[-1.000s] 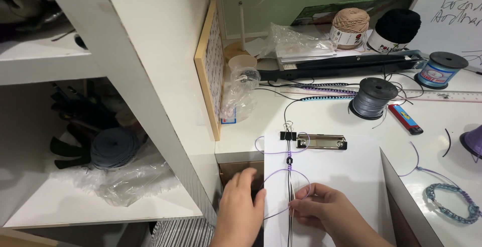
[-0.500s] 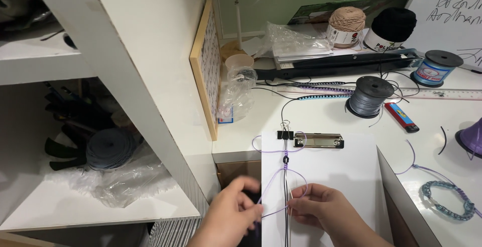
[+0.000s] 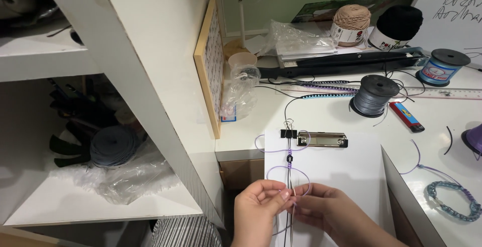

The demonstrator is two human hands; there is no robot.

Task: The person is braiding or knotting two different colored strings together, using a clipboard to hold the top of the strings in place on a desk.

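Observation:
A white clipboard [image 3: 341,164] lies in front of me with a small black binder clip [image 3: 286,133] holding thin black and lilac cords [image 3: 289,169] at its top edge. A dark bead [image 3: 289,160] sits on the cords, and lilac loops spread to both sides. My left hand [image 3: 258,212] and my right hand [image 3: 326,214] meet at the lower part of the cords, fingertips pinching the lilac cord where the loop closes.
A grey cord spool [image 3: 374,94], a red and blue lighter [image 3: 406,116], a ruler [image 3: 442,94], yarn balls [image 3: 351,23], a blue spool [image 3: 442,66] and a woven blue bracelet [image 3: 452,202] lie on the white desk. A white shelf unit [image 3: 125,76] stands at left.
My hands have come closer together on the cords. The left hand has turned so its fingertips pinch the lilac loop beside the right hand's.

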